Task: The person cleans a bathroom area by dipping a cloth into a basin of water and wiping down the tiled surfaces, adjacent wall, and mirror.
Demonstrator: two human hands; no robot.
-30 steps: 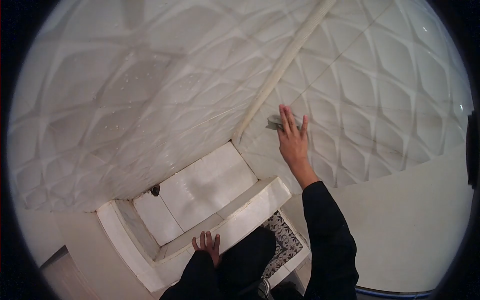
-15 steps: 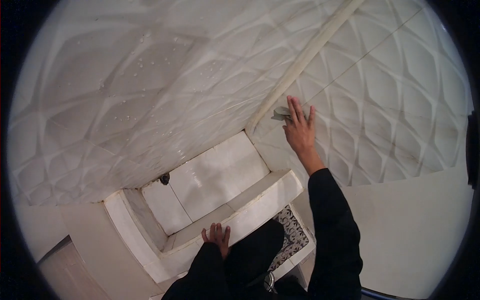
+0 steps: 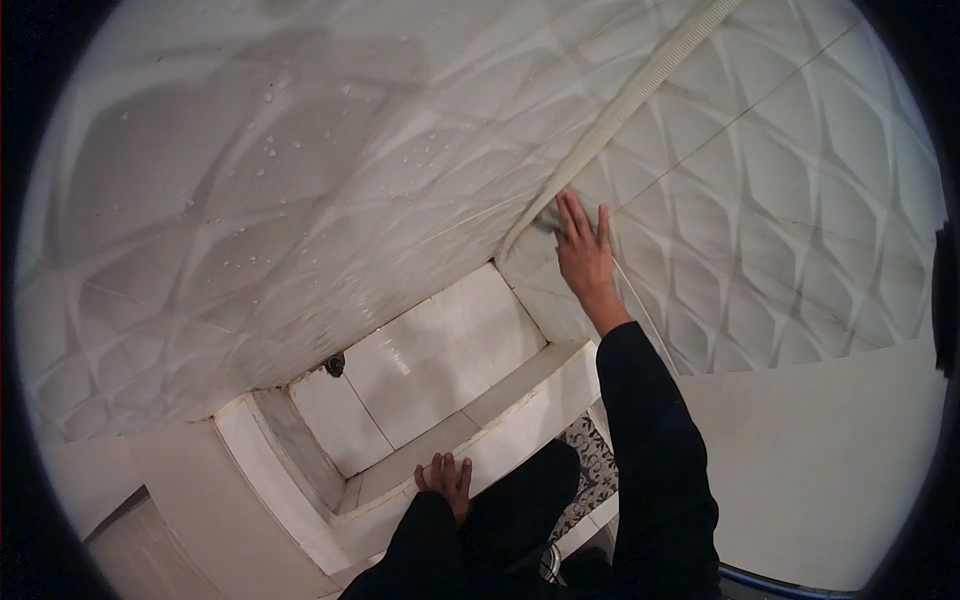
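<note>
1. Right hand [image 3: 585, 250]: raised to the right wall near the corner, fingers extended and slightly apart; whether it grips or merely presses the pad cannot be told.
2. Grey-green pad [image 3: 547, 219]: mostly hidden beneath the right hand, an edge showing at its left, beside the hose; material unclear.
3. Left hand [image 3: 447, 482]: released, fingers spread, resting on the near ledge.
4. Ledge [image 3: 530, 415]: white-tiled, bordering the near side of the basin.
5. Basin floor [image 3: 430, 355]: white tiles, dark-stained joints along the far edge.
6. Dark round fitting [image 3: 335, 365]: on the left, at the foot of the left wall.
7. Ribbed hose [image 3: 640, 95]: off-white, running along the corner between the walls.
8. Left wall [image 3: 250, 170]: relief-patterned, beaded with droplets.
9. Right wall [image 3: 760, 190]: white, relief-patterned, plain lower band.
10. Patterned floor tile [image 3: 597, 465]: black and white, near side, beyond the ledge, partly covered by dark clothing.
</note>
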